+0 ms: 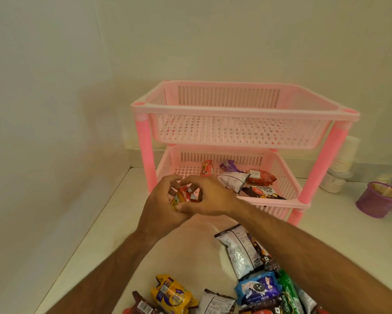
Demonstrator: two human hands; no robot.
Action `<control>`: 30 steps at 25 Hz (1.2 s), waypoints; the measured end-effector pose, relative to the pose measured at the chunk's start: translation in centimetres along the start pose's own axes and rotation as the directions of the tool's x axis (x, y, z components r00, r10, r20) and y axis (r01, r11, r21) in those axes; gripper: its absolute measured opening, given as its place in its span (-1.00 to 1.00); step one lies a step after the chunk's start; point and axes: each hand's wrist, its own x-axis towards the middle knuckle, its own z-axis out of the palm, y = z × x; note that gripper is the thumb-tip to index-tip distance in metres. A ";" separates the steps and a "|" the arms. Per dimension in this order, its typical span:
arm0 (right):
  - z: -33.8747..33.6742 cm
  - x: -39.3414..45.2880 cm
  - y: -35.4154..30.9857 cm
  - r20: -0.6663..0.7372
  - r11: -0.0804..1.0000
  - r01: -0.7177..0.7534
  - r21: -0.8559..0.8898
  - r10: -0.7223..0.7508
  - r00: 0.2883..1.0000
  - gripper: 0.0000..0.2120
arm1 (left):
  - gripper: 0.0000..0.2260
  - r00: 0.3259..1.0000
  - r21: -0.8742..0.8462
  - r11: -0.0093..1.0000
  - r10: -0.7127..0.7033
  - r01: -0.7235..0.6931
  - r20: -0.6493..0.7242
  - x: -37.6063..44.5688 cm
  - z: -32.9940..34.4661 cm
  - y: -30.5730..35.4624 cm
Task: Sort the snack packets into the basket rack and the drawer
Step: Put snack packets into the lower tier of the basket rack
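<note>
Small red and yellow snack packet [183,197] pinched between both hands in front of the pink basket rack [222,109], left hand [161,209] curled around its lower end, right hand [207,198] closed over its top. Several packets [247,180] already in the middle basket; more packets [242,252] lying loose on the white counter [95,245].

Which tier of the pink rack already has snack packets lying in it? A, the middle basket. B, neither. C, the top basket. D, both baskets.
A: several packets lie in the middle basket, while the top basket holds nothing, and both hands hold a small packet in front of the rack.
</note>
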 end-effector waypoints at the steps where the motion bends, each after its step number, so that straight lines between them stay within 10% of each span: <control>1: 0.1 -0.1 -0.3 -0.001 1.000 0.001 0.007 -0.001 1.000 -0.51 | -0.29 1.000 -0.010 1.000 0.021 -0.021 -0.015 0.0 0.2 0.2; 7: -2.0 -0.6 1.7 -0.156 0.879 -0.161 0.449 0.255 0.954 -0.68 | -0.42 0.972 -0.040 0.999 0.017 -0.008 0.236 -1.3 -1.5 0.0; 8: -2.6 -0.5 2.3 -0.201 0.842 -0.169 0.512 0.309 0.930 -0.68 | -0.41 0.890 -0.023 0.999 -0.027 0.042 0.456 -1.6 -2.1 0.1; 10: -3.8 -0.1 3.8 -0.265 0.831 -0.211 0.515 0.388 0.883 -0.68 | -0.30 0.496 0.146 0.986 -0.166 0.078 0.852 -2.7 -3.0 0.3; 12: -4.9 0.0 5.8 -0.271 0.889 -0.297 0.348 0.399 0.876 -0.67 | -0.19 0.133 0.310 0.949 -0.300 -0.062 0.945 -4.3 -2.9 0.3; 14: -5.7 -0.3 7.7 -0.175 0.906 -0.386 0.172 0.413 0.894 -0.67 | -0.18 0.011 0.360 0.906 -0.367 -0.223 0.930 -5.8 -2.3 0.6; 18: -6.3 -1.2 9.9 0.089 0.908 -0.368 -0.202 0.391 0.916 -0.65 | -0.31 0.024 0.357 0.870 -0.371 -0.339 0.928 -6.5 -1.9 0.4; 23: -6.9 -0.7 10.2 0.083 0.742 -0.162 -0.651 0.281 0.956 -0.69 | -0.28 0.093 0.438 0.887 -0.429 -0.143 0.899 -4.8 -1.8 -0.6; 30: -7.6 -0.9 10.8 0.189 0.832 -0.176 -0.526 0.316 0.930 -0.72 | -0.33 0.147 0.516 0.855 -0.518 0.059 0.843 -3.7 -1.7 -2.5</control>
